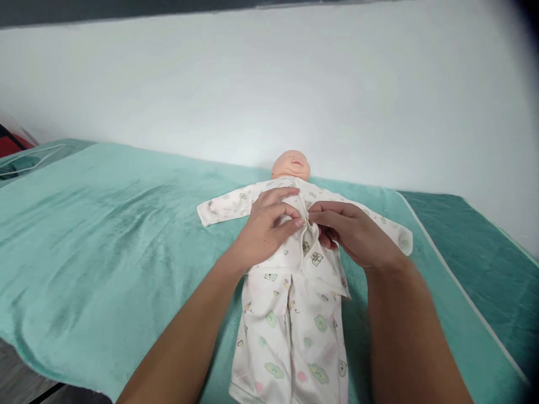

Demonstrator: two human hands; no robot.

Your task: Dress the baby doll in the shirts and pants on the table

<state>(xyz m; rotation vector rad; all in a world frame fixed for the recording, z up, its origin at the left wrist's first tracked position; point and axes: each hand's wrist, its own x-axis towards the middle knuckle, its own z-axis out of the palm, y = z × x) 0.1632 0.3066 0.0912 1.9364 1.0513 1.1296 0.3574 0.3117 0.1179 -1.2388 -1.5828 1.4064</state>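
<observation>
A baby doll [290, 164] lies on its back in a white printed long-sleeved shirt [273, 259] and matching trousers [278, 331]. Both sleeves stretch out to the sides. At the middle of the chest, my left hand [269, 224] pinches one edge of the shirt's front opening between thumb and forefinger, its other fingers resting on the cloth. My right hand [351, 227] grips the opposite edge at the same height, fingers curled under it. A small fastening seems to sit between my fingertips, mostly hidden. Below my hands the front gapes a little.
A light teal blanket [105, 241] covers the surface under the doll. Darker green cloth [475, 247] shows at the right. Behind the doll's head rises a white wall [269, 90]. A white wire hanger [37, 159] lies at the far left, near something red [10, 145].
</observation>
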